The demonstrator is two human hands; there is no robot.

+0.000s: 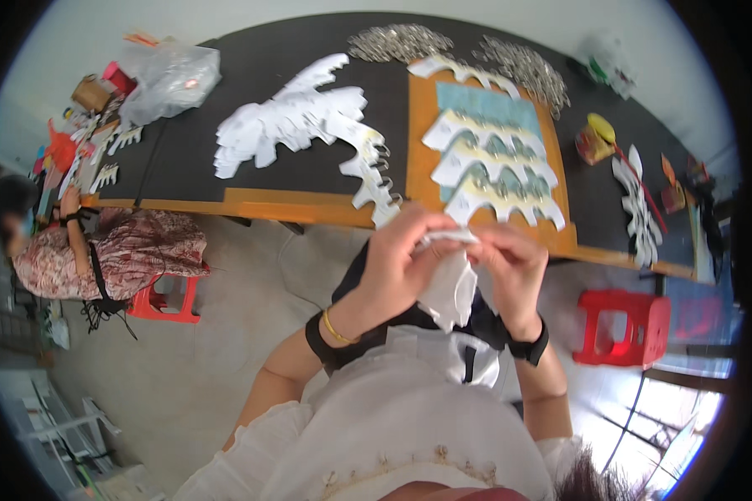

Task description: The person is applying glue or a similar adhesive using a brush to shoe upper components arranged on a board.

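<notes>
Between my two hands, above my lap and just off the table's front edge, is a white scalloped card piece [451,292]. My left hand [397,263] pinches its upper edge, and my right hand [514,263] closes on the same edge from the other side. The fingertips hide whatever else may be between them. Right ahead, a wooden board [419,142] bears a teal sheet [485,98] and several white scalloped strips [510,179] with shiny metal pieces along them. To its left, a similar strip [368,159] with metal loops lies near a fanned pile of white cut pieces [292,121].
Two heaps of metal pieces [401,42] lie at the table's far side. A clear plastic bag [171,79] stands far left; a yellow-topped container [595,138] and more white pieces [635,209] are right. Another person [109,250] sits left. A red stool [622,327] stands right.
</notes>
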